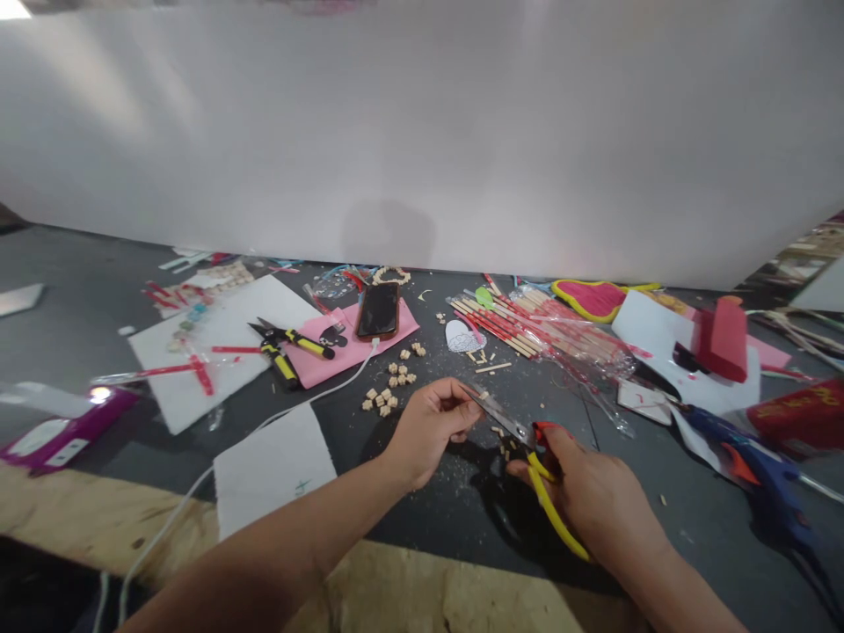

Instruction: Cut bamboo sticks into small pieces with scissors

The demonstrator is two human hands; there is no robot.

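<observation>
My right hand [580, 483] is closed round the handles of scissors [507, 422] with yellow and red grips, their blades pointing up and left. At the blade tips, my left hand [432, 431] pinches something small that its fingers mostly hide. Several small wooden cube clusters [402, 374] and loose cubes [381, 402] lie on the dark surface just left of my left hand. Short cut stick pieces [507, 446] are scattered beneath the scissors. A thin stick [493, 367] rests beyond them, beside a patterned white paper cutout [463, 338].
Black and yellow pliers [280, 352] and a phone [379, 310] on pink paper lie at the left, with a white cable. Red-wrapped sticks [501, 325] are behind my hands. A blue glue gun [752, 457] and red can [801, 413] stand at the right; a purple tool [72, 431] lies far left.
</observation>
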